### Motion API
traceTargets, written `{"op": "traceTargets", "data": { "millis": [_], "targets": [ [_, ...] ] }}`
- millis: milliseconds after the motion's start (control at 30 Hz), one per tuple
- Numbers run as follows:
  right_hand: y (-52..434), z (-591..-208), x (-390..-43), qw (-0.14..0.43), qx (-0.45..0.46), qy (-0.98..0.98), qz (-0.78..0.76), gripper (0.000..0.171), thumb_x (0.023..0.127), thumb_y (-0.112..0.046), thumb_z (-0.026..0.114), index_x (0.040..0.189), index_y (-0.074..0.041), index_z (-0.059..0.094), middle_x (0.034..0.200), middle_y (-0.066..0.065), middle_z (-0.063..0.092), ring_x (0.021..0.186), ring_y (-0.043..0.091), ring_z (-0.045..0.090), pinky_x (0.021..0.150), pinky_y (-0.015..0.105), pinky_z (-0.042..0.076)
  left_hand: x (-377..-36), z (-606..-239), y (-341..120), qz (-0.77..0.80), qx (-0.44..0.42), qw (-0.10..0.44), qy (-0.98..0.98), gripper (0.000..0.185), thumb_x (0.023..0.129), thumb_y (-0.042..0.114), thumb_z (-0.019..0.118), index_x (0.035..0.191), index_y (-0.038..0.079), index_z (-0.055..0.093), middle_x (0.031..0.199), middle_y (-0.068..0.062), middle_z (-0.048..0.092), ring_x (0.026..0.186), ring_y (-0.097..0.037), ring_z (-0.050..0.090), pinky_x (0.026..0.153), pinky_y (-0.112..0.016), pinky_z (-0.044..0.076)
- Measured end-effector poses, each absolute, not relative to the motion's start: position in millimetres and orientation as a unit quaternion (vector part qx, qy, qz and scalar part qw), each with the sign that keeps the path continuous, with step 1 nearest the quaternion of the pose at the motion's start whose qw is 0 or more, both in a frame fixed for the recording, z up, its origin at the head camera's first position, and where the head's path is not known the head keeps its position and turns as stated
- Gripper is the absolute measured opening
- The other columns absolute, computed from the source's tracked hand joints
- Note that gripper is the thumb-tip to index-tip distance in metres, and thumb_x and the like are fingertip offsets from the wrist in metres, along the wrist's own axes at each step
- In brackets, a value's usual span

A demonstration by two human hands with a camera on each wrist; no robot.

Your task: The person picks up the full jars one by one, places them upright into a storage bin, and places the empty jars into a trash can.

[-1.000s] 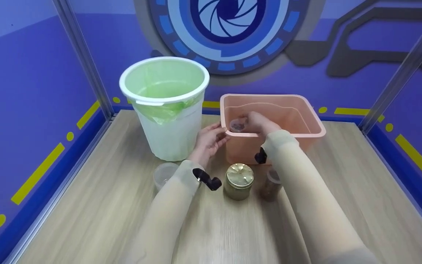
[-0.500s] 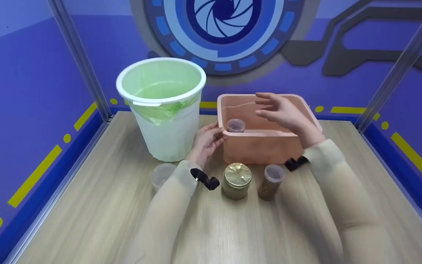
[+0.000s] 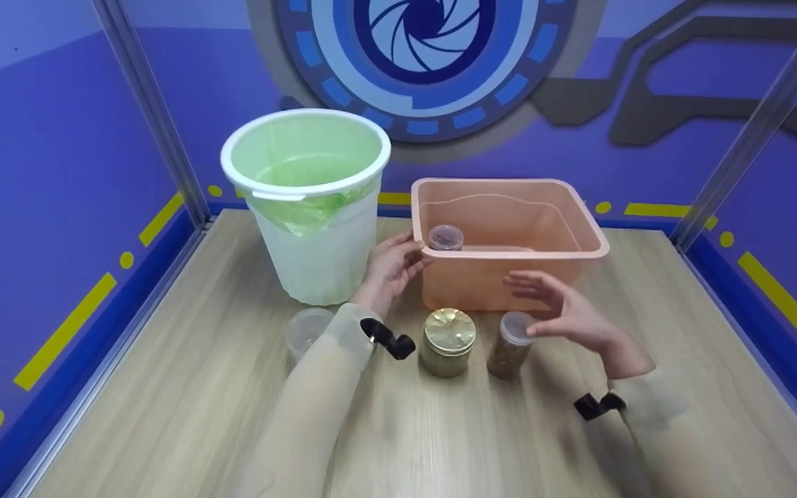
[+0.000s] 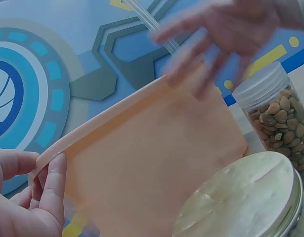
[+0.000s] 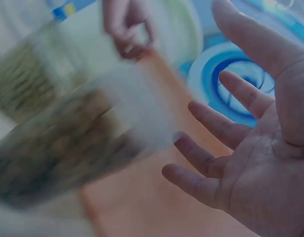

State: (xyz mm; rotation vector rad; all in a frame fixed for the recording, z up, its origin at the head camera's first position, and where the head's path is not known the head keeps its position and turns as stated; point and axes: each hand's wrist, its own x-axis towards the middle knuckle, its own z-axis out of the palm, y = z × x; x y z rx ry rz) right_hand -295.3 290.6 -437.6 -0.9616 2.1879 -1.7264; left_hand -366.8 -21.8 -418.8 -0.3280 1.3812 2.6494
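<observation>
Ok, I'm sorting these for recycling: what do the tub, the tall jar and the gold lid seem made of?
Tub: probably plastic, smooth with a soft sheen, judging by its moulded, rounded edges.
Tall jar: clear and glossy, its wall see-through; plastic or glass, I can't tell. Its cloudy cap looks like plastic.
Gold lid: likely thin metal or foil, shiny and creased.

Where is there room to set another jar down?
Bare tabletop lies left of the left sleeve, clear container and white bin, right of the right sleeve and peach tub, and between the sleeves, nearer than the gold-lidded jar. Crowded: before the tub, around that jar, almond jar and right hand.
</observation>
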Motion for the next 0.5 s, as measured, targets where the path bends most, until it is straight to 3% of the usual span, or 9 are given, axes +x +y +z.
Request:
{"op": "traceTargets", "data": {
  "millis": [100, 333, 500],
  "targets": [
    [292.2, -461.8, -293.2, 0.107, -0.305, 0.747, -0.581, 0.088, 0.078, 0.009, 0.08, 0.155, 0.001, 0.036, 0.158, 0.027, 0.041, 0.139, 0.017, 0.053, 0.108, 0.025, 0.053, -367.0, -419.2, -21.4, 0.88, -0.109, 0.07, 0.458, 0.05, 0.095, -0.009, 0.062, 0.144, -0.005, 0.054, 0.137, -0.026, 0.062, 0.091, -0.022, 0.067, 0.071, -0.025, 0.066],
    [288.8, -487.5, -289.3, 0.125, -0.265, 0.746, -0.598, 0.075, 0.078, 0.007, 0.082, 0.143, 0.008, 0.044, 0.129, -0.006, 0.067, 0.117, 0.005, 0.062, 0.096, 0.019, 0.055, -367.3, -420.9, -21.0, 0.884, -0.111, 0.067, 0.45, 0.05, 0.093, -0.011, 0.062, 0.143, -0.005, 0.055, 0.137, -0.026, 0.063, 0.085, -0.019, 0.068, 0.073, -0.027, 0.067],
    [286.8, -490.0, -287.8, 0.113, -0.256, 0.752, -0.597, 0.065, 0.077, 0.006, 0.083, 0.134, 0.007, 0.051, 0.119, -0.006, 0.068, 0.11, 0.006, 0.062, 0.094, 0.019, 0.054, -367.2, -420.7, -20.4, 0.883, -0.11, 0.065, 0.452, 0.048, 0.094, -0.01, 0.062, 0.141, -0.005, 0.056, 0.136, -0.026, 0.063, 0.088, -0.021, 0.068, 0.074, -0.027, 0.067]
  ]
}}
